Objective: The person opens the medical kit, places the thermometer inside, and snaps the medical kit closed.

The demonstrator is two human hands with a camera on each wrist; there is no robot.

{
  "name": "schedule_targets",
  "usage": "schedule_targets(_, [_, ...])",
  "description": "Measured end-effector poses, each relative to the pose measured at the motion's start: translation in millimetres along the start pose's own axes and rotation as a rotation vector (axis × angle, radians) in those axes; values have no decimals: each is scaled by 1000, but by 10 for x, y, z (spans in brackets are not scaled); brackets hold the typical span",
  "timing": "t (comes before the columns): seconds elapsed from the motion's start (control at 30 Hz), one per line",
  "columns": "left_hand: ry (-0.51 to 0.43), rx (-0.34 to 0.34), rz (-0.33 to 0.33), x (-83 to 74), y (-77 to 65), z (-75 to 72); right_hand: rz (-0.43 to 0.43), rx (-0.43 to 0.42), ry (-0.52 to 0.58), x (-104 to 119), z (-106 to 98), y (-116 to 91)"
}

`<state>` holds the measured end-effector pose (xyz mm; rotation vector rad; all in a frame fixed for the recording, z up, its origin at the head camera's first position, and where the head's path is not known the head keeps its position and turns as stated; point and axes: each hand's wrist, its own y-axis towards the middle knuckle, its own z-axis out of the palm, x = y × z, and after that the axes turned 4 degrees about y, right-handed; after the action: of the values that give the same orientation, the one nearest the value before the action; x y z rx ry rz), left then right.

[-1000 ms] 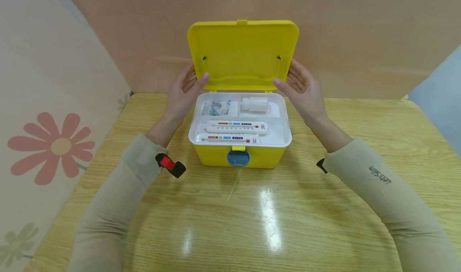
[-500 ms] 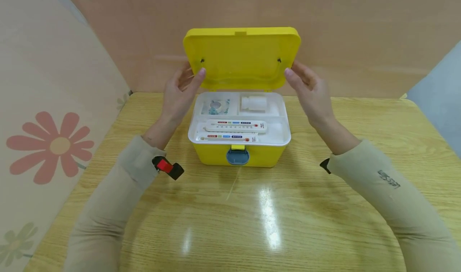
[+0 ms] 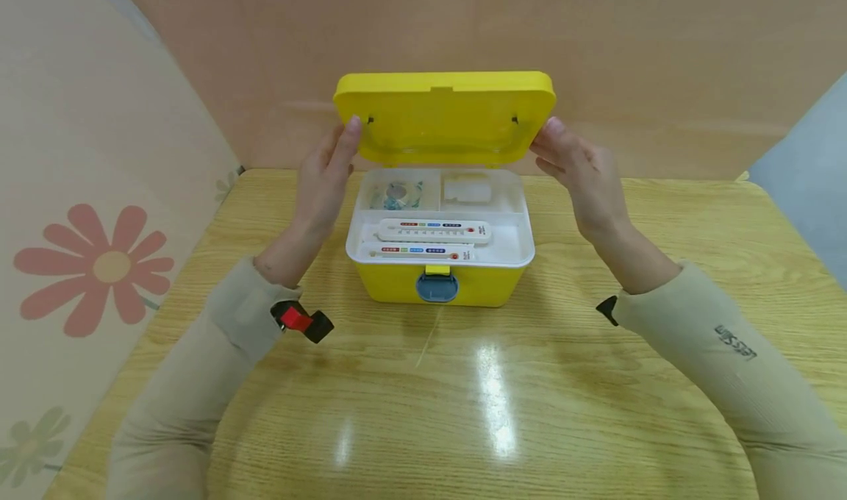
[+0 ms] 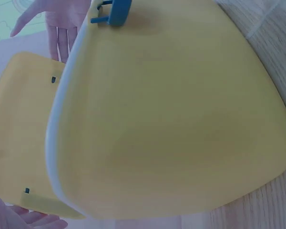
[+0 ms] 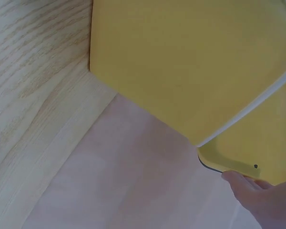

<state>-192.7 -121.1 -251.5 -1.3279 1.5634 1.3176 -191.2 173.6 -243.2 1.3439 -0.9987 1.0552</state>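
Note:
In the head view a yellow box (image 3: 450,285) stands with its hinged yellow lid (image 3: 443,114) raised and tilted forward. My left hand (image 3: 320,180) holds the lid's left edge, thumb in front and fingers behind. At the right edge my right hand (image 3: 585,180) holds the lid too, thumb near the corner. A white tray (image 3: 526,235) fills the box. Two white thermometers (image 3: 433,231) lie in its front compartment. Behind them sit a patterned packet (image 3: 397,195) at left and a white bottle (image 3: 467,189) at right, partly veiled by the lid's blurred lower edge.
A blue-grey latch (image 3: 437,287) hangs at the box's front. The wooden table (image 3: 450,412) extends around the box. A peach wall (image 3: 265,81) rises directly behind the table, and a wall with flowers (image 3: 111,268) stands at left.
The lid has tipped forward and down from nearly upright. Both hands have moved with it and spread slightly apart. The box and its contents have stayed in place.

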Motion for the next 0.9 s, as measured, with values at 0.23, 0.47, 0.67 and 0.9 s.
schedule_targets(0.23, [-19, -55, -41, -42, -38, -53, 3, -28, 26, 21, -7, -47])
schedule_targets(0.47, [19, -64, -69, -35, -77, -98, 20, -28, 10, 36, -41, -84])
schedule_targets(0.67, [-11, -41, -60, -3, -134, -152, 18, -20, 18, 27, -53, -107])
schedule_targets(0.9, [17, 12, -27, 26, -189, -212, 25, -12, 94, 7, -75, -131])
